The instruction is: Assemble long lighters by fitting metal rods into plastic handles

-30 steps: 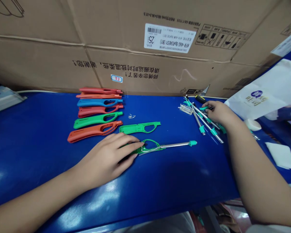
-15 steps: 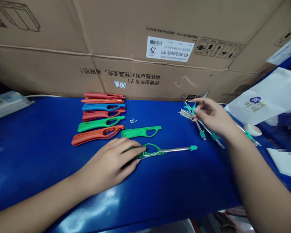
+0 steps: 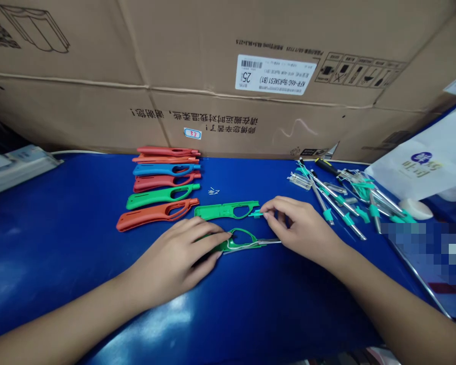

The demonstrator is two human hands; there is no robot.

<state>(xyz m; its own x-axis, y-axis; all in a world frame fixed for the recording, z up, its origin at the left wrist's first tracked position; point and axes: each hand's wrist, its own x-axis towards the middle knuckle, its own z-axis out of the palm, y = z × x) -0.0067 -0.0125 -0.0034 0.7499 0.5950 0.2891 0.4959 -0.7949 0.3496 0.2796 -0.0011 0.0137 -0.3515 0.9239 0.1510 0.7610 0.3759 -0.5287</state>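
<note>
My left hand (image 3: 182, 251) lies over a green lighter handle half (image 3: 251, 238) on the blue table, its fingers closed on the rear part and hiding it. A thin white wire runs along this half. From its front end a metal lighter tube (image 3: 268, 242) points right, the tip hidden behind my right hand. My right hand (image 3: 294, 223) pinches a small teal plastic piece (image 3: 256, 213) just above that tube. Behind it lies the other green handle half (image 3: 224, 210), hollow side up, close to the teal piece.
Several red, orange, blue and green lighter handles (image 3: 157, 215) lie stacked in a row at the left. Small white pins (image 3: 213, 191) lie beside them. At the right are metal tubes with teal ends (image 3: 338, 205), a screwdriver (image 3: 327, 166) and a white bag (image 3: 421, 152). A cardboard box (image 3: 197, 61) stands behind.
My right hand has picked a teal piece from the pile at the right and carried it left, close to the green halves. My left hand has stayed on the handle half.
</note>
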